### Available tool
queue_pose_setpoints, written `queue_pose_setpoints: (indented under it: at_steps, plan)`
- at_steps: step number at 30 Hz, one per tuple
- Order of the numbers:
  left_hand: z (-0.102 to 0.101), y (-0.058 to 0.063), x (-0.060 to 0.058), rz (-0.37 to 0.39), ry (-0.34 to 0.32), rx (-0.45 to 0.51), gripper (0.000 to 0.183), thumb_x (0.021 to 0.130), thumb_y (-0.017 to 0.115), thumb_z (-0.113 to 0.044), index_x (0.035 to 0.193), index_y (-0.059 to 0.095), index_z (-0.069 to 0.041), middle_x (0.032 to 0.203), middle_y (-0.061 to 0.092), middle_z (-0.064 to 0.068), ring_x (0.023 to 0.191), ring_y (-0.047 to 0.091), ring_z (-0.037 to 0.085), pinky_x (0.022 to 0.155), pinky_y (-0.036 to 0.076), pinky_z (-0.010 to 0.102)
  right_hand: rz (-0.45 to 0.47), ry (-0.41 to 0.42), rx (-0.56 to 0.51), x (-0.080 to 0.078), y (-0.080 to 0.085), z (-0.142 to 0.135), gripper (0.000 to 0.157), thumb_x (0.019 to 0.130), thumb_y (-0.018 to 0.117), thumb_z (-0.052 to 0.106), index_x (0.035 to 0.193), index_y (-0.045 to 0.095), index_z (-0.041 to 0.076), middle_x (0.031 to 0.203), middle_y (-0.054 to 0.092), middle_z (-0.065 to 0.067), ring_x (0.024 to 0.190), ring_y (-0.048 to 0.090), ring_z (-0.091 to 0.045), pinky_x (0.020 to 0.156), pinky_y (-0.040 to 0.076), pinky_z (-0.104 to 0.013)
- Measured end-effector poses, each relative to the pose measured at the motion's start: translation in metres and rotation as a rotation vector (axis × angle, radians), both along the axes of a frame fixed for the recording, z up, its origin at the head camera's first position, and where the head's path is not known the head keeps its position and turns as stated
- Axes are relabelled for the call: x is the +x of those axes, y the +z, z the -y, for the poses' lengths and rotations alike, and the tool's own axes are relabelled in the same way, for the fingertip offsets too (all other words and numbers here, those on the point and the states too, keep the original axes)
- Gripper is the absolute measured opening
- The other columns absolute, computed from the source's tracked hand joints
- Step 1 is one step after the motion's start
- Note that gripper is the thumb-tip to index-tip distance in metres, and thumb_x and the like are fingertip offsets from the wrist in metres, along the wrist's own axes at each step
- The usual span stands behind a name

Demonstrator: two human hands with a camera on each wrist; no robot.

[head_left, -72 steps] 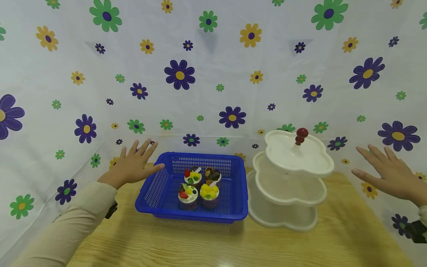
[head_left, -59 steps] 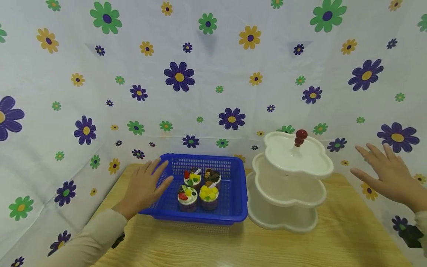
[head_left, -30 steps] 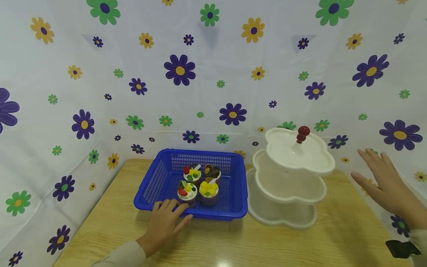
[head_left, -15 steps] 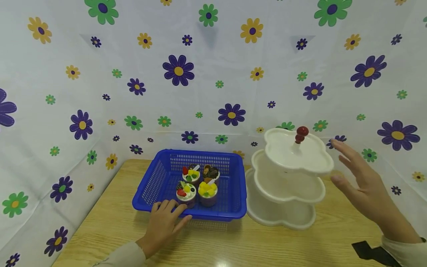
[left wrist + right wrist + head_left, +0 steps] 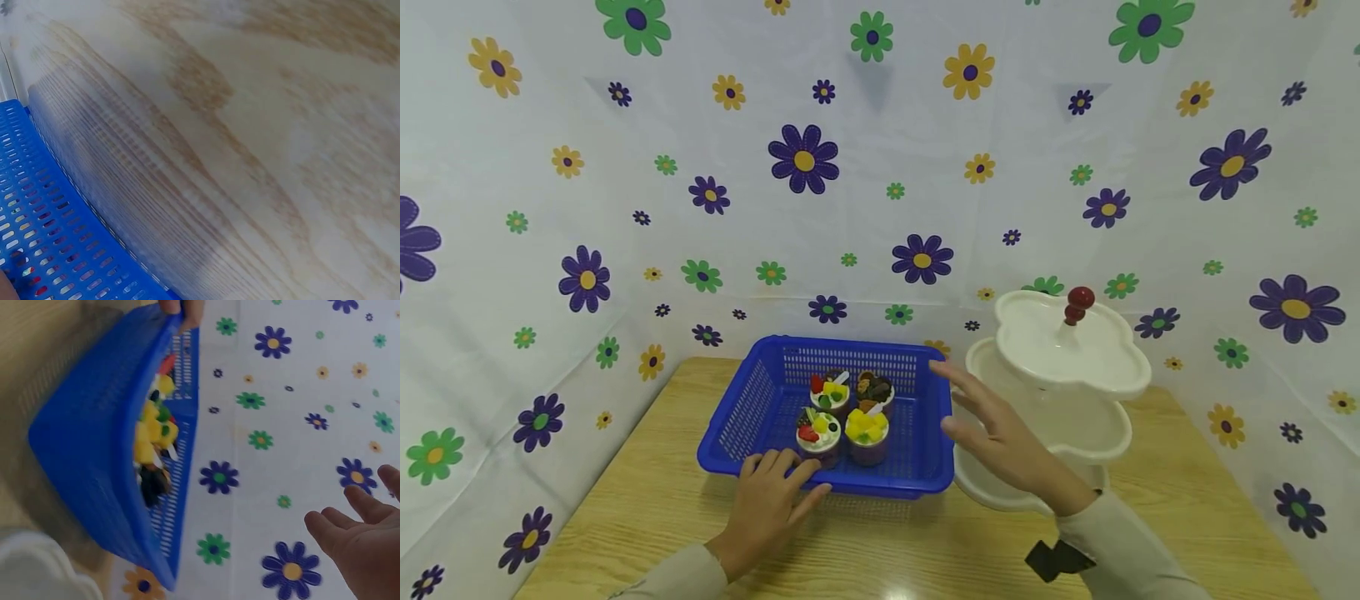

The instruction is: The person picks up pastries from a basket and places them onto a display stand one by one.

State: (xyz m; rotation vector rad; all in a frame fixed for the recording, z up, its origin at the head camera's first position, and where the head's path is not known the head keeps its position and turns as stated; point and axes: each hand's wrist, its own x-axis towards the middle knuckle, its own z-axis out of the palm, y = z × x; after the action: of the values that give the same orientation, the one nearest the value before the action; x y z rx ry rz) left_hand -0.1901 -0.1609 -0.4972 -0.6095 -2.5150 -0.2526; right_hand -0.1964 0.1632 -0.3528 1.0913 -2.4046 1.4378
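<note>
Farther left, in front of the stand [image 5: 1071,354], my right hand [image 5: 1003,442], fingers spread; left hand [image 5: 767,504] round the basket's [image 5: 887,482] near edge.

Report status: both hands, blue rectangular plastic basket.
Left hand grips near rim of basket. Right hand empty, near basket's right rim. Four round dessert cups inside. White scalloped three-tier stand at basket's right.

Long beige sleeves [image 5: 1123,546], black angular tab [image 5: 1056,560] beside right cuff [image 5: 1078,523]

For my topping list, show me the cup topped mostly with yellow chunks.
The front-right cup in the blue basket: yellow chunks dominate its top; the front-left cup and back-left cup show red pieces, the back-right cup brown ones.
</note>
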Motion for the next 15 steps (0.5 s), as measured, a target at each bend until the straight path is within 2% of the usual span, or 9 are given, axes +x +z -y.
queue_pose_setpoints:
  at_steps: [2, 6, 10, 15]
  plan:
    - [0.000, 0.000, 0.000, 0.003, 0.003, -0.001, 0.035, 0.092, 0.054, -0.053, 0.109, 0.067, -0.026, 0.093, 0.058, -0.004, 0.091, 0.055, 0.019, 0.083, 0.039, 0.047, 0.141, -0.047, -0.003, -0.008, -0.016, 0.019, 0.061, 0.096, 0.057, 0.020, 0.150, 0.029, 0.021, 0.157, 0.024, -0.008, 0.139, 0.030, -0.039, 0.107, 0.030, -0.056]
    - [0.001, 0.000, 0.001, 0.000, 0.001, 0.000, 0.035, 0.092, 0.055, -0.053, 0.109, 0.067, -0.025, 0.093, 0.058, -0.003, 0.091, 0.055, 0.019, 0.083, 0.039, 0.047, 0.346, -0.199, -0.028, -0.026, -0.045, 0.052, 0.075, 0.089, 0.068, 0.035, 0.151, 0.028, 0.024, 0.158, 0.021, -0.006, 0.142, 0.024, -0.037, 0.109, 0.026, -0.056]
    - [0.001, 0.001, 0.001, -0.001, 0.001, 0.005, 0.035, 0.092, 0.055, -0.053, 0.109, 0.068, -0.025, 0.094, 0.058, -0.003, 0.091, 0.055, 0.020, 0.083, 0.039, 0.047, 0.455, -0.353, -0.050, -0.040, -0.065, 0.079, 0.084, 0.083, 0.074, 0.036, 0.150, 0.028, 0.015, 0.154, 0.027, -0.014, 0.141, 0.026, -0.037, 0.107, 0.028, -0.058]
    - [0.000, 0.000, 0.000, -0.020, -0.009, 0.017, 0.036, 0.092, 0.054, -0.053, 0.108, 0.068, -0.024, 0.093, 0.058, -0.002, 0.089, 0.055, 0.021, 0.082, 0.038, 0.047, 0.549, -0.473, -0.064, -0.052, -0.082, 0.101, 0.088, 0.079, 0.080, 0.026, 0.148, 0.029, 0.006, 0.150, 0.032, -0.022, 0.137, 0.031, -0.043, 0.105, 0.031, -0.059]
